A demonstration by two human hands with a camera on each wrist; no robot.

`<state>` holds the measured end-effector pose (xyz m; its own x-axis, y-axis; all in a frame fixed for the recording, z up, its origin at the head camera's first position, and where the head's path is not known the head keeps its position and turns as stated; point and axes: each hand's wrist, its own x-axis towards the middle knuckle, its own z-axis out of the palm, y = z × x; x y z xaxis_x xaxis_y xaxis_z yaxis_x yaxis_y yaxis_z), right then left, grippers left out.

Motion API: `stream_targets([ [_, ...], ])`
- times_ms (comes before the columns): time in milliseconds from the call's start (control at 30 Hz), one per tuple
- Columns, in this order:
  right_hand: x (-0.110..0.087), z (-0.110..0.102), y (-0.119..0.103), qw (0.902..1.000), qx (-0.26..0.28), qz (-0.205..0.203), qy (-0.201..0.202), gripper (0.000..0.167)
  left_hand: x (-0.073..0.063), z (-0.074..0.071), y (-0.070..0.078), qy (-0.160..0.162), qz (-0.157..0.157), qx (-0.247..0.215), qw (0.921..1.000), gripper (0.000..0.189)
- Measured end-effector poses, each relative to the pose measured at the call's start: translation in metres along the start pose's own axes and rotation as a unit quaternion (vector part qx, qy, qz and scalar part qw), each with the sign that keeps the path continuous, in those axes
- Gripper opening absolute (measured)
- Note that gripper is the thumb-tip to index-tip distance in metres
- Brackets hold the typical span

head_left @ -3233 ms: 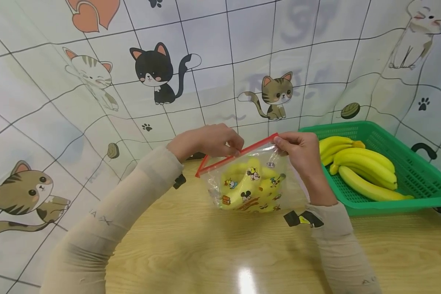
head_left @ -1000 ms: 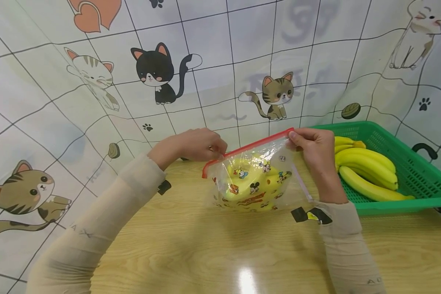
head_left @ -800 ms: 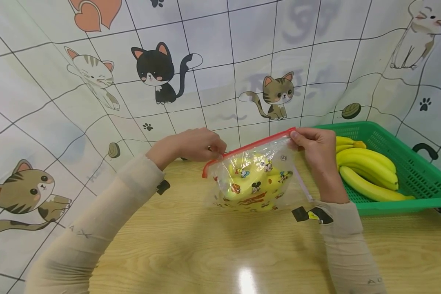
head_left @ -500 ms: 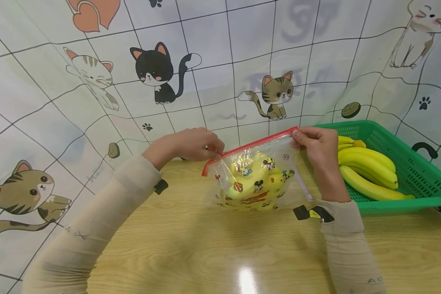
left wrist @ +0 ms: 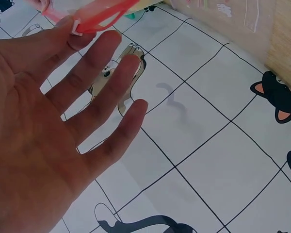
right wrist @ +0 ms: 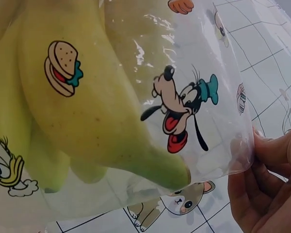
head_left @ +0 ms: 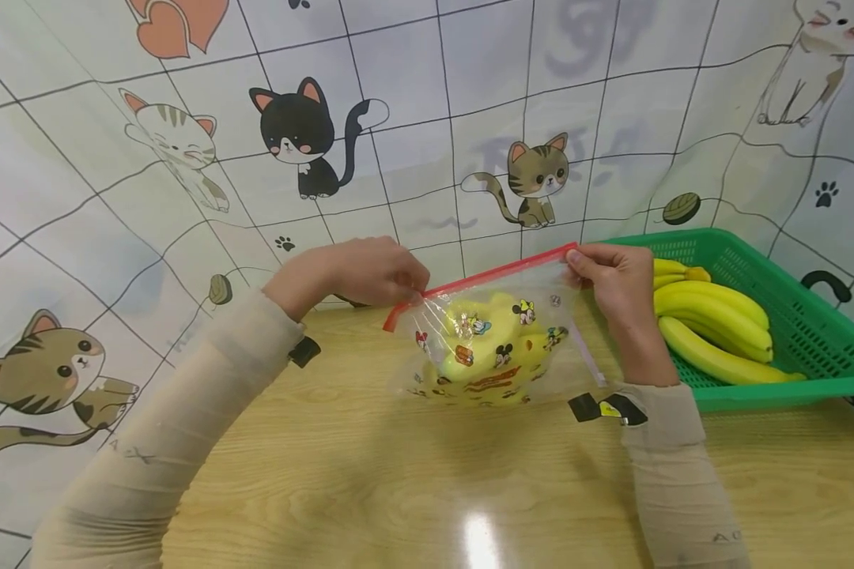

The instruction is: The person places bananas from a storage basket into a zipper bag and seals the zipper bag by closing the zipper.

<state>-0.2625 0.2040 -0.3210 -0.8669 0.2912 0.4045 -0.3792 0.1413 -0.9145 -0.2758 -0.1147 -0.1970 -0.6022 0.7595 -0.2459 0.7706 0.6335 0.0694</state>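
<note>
A clear zip-top bag [head_left: 427,359] printed with cartoon figures stands on the table, bananas [right wrist: 82,111] inside it. Its red zip strip [head_left: 498,274] runs along the top, slanting up to the right. Near the strip's left end, my left hand [head_left: 370,270] pinches it between thumb and index finger. The left wrist view shows a small pale slider [left wrist: 76,27] at those fingertips, while the other fingers are spread. My right hand [head_left: 617,284] pinches the bag's upper right corner, thumb in front.
At the right, a green plastic basket [head_left: 818,348] holds more bananas [head_left: 715,316]. The wooden table [head_left: 370,482] stretches toward me. Behind it rises a wall covering [head_left: 427,142] with cats and grid lines.
My left hand has slid left along the red strip, from near its middle toward the left end. The gap at the strip's left has narrowed. My right hand has shifted right, drawing the strip straighter.
</note>
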Motion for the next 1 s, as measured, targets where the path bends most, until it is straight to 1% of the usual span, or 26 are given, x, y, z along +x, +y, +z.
stream_targets([
  [133, 0.001, -0.003, 0.0, 0.9999, 0.005, -0.003, 0.008, 0.024, 0.0, -0.001, 0.001, -0.005, 0.001, -0.007, 1.0, 0.015],
  [267, 0.001, -0.005, -0.001, 0.9999, 0.006, -0.005, 0.01, 0.021, 0.0, 0.003, 0.0, -0.008, -0.003, -0.019, 0.9998, 0.013],
  [367, 0.0, -0.006, -0.002, 0.9998, 0.014, -0.005, 0.012, 0.017, -0.001, 0.006, -0.002, -0.002, 0.005, -0.029, 0.9996, 0.014],
  [467, 0.0, -0.006, -0.002, 0.9998, 0.008, -0.007, 0.018, 0.017, -0.002, 0.01, -0.004, 0.01, 0.021, -0.038, 0.999, 0.015],
  [567, 0.0, -0.007, -0.003, 0.9995, -0.003, -0.003, 0.031, 0.018, -0.002, 0.014, -0.006, 0.029, 0.035, -0.062, 0.9971, 0.017],
  [600, 0.001, -0.007, -0.003, 0.9994, 0.001, -0.001, 0.034, 0.018, -0.001, 0.016, -0.008, 0.038, 0.036, -0.071, 0.9961, 0.017],
  [667, 0.001, -0.006, -0.002, 0.9993, 0.01, -0.002, 0.036, 0.015, 0.0, 0.022, -0.01, 0.053, 0.03, -0.093, 0.9938, 0.017],
  [767, -0.002, -0.003, 0.0, 0.9988, 0.042, -0.01, 0.022, 0.012, 0.001, 0.033, -0.013, 0.069, 0.011, -0.116, 0.9908, 0.015],
  [867, -0.004, 0.002, 0.002, 0.9988, 0.044, -0.019, 0.003, 0.016, 0.0, 0.04, -0.014, 0.081, 0.002, -0.114, 0.9901, 0.012],
  [933, -0.004, 0.005, 0.004, 0.9992, 0.034, -0.021, -0.002, 0.02, -0.002, 0.041, -0.015, 0.092, 0.005, -0.107, 0.99, 0.01],
  [1000, -0.003, 0.007, 0.006, 0.9995, 0.023, -0.02, -0.005, 0.021, -0.004, 0.039, -0.015, 0.109, 0.006, -0.104, 0.9886, 0.009],
])
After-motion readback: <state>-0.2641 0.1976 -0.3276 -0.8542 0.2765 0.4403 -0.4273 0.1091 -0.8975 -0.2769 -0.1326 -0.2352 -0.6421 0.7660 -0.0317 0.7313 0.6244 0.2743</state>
